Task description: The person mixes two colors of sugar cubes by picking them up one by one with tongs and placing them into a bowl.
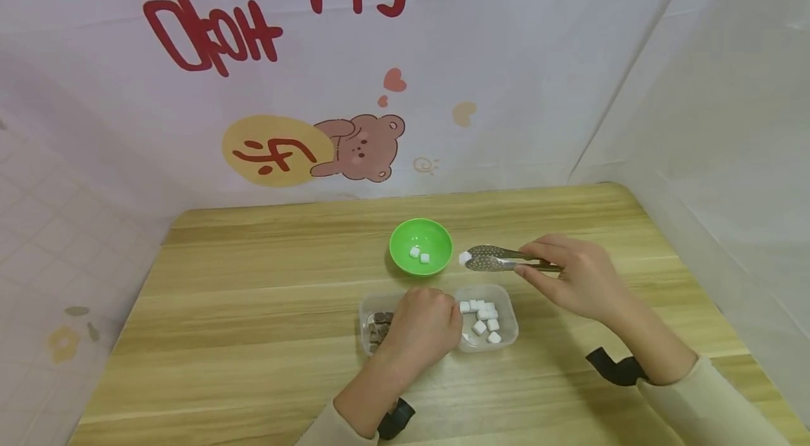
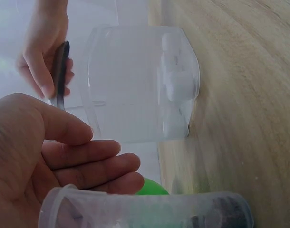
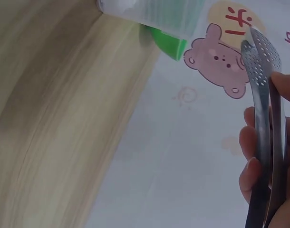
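My right hand point(image 1: 572, 277) grips metal tongs point(image 1: 496, 259) with perforated tips, which pinch a white cube point(image 1: 465, 258) just right of the green bowl point(image 1: 420, 228). Two white cubes point(image 1: 420, 255) lie inside that bowl. Loosely curled and holding nothing, my left hand point(image 1: 425, 319) hovers around the gap between two clear plastic boxes. The right-hand box point(image 1: 511, 323) contains several white cubes point(image 1: 486, 312). Brown cubes point(image 1: 380, 323) lie in the left-hand box point(image 1: 365, 302), partly hidden by my left hand. In the left wrist view, the fingers point(image 2: 107, 168) appear close to a box wall.
A wood-grain table point(image 1: 266, 305) carries everything. Behind it hangs a white cloth point(image 1: 506, 80) printed with red lettering and a bear point(image 1: 363, 147); cloth walls also rise at both sides. Dark straps point(image 1: 614, 366) show at the wrists.
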`<control>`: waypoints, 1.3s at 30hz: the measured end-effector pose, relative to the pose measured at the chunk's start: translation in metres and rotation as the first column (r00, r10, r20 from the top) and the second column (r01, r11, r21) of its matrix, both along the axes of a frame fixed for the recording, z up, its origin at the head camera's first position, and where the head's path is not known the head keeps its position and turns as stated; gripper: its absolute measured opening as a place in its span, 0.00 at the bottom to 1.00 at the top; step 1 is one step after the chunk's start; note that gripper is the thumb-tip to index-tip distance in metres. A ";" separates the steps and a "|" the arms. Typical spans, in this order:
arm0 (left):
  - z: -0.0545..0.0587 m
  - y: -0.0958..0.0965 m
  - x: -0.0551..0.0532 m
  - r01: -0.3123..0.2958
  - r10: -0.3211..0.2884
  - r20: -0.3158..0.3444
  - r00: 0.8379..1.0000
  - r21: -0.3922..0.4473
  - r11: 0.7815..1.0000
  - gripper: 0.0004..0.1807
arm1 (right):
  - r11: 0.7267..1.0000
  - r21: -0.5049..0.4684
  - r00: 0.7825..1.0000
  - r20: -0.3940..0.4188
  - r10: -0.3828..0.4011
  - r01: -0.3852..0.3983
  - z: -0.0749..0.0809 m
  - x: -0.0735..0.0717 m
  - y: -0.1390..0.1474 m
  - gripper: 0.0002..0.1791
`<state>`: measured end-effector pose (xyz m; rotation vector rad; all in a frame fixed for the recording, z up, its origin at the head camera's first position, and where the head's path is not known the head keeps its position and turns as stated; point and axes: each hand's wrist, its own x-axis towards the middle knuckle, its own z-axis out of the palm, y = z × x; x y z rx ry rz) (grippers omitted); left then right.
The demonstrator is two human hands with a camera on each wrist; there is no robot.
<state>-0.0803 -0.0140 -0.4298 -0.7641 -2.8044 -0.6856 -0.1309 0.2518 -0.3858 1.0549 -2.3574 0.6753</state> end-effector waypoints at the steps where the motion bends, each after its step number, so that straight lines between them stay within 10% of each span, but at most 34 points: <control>1: 0.000 0.000 0.000 0.000 0.000 -0.004 1.000 -0.001 1.000 0.25 | 1.000 -0.003 1.000 0.006 -0.014 0.014 -0.002 -0.004 -0.002 0.11; 16: 0.001 0.000 -0.001 0.005 -0.005 -0.017 1.000 -0.025 1.000 0.24 | 0.995 0.012 0.994 0.062 -0.095 0.094 -0.024 -0.038 -0.035 0.12; 39: -0.001 0.001 0.000 -0.001 0.001 -0.032 0.999 0.007 1.000 0.24 | 0.999 0.002 0.998 -0.039 -0.052 0.052 0.004 -0.001 0.008 0.18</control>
